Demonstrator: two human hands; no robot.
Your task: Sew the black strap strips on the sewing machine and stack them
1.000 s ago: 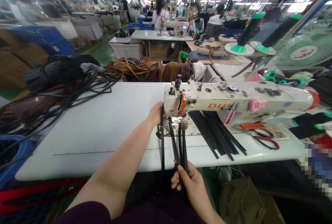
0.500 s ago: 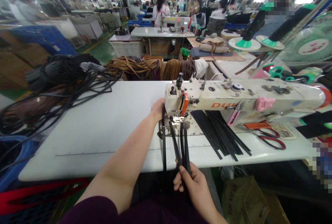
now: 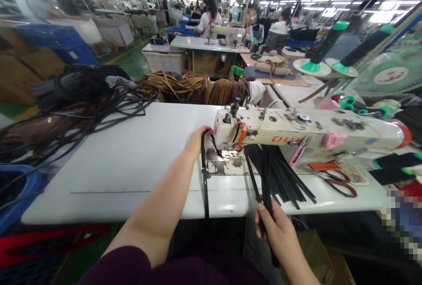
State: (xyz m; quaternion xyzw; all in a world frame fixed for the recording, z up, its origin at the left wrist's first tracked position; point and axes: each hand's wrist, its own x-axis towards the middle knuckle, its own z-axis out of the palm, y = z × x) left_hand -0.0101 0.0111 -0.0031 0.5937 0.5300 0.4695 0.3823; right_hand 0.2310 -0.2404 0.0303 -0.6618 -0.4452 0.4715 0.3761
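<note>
Beside the head of a white sewing machine (image 3: 260, 126), my left hand (image 3: 199, 137) is closed on a narrow black strap (image 3: 205, 184). That strap hangs down over the table's front edge, and part of it runs toward the needle area (image 3: 227, 154). My right hand (image 3: 273, 223) grips a few black strips (image 3: 266, 175) in front of the machine, their upper ends reaching up under its arm. Just behind them, a fanned pile of black strips (image 3: 290, 179) lies on the table.
Red-handled scissors (image 3: 341, 184) and pink snips (image 3: 298, 153) are on the right. Tangled black cords (image 3: 108, 109) cover the table's left end, above a blue bin (image 3: 23, 192). Thread cones (image 3: 325, 47) and a fan (image 3: 391, 74) stand behind. People work farther back.
My right hand has moved right with its strips, away from the needle area toward the pile. My left hand has shifted slightly left, drawing its strap out from the machine head.
</note>
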